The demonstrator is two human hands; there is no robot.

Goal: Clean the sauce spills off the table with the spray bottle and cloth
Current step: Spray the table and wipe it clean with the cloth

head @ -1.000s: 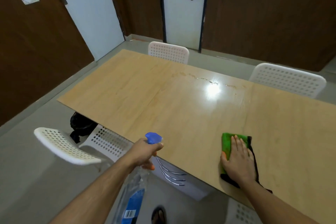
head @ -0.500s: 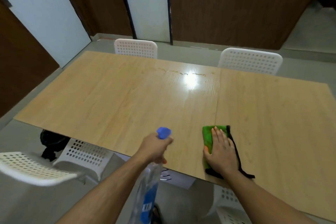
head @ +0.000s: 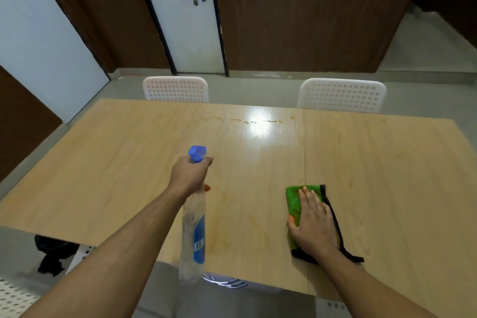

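- Two perforated white chairs stood beyond the wood-grain table; sauce streaks (glossy) lay near its far edge.
- Your left hand gripped the clear spray bottle.
- Your right hand lay flat on the green cloth.

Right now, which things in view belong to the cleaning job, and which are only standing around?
For the job: spray bottle in left hand; green cloth under right hand; sauce spills; table.

Standing around: two white chairs; doors.
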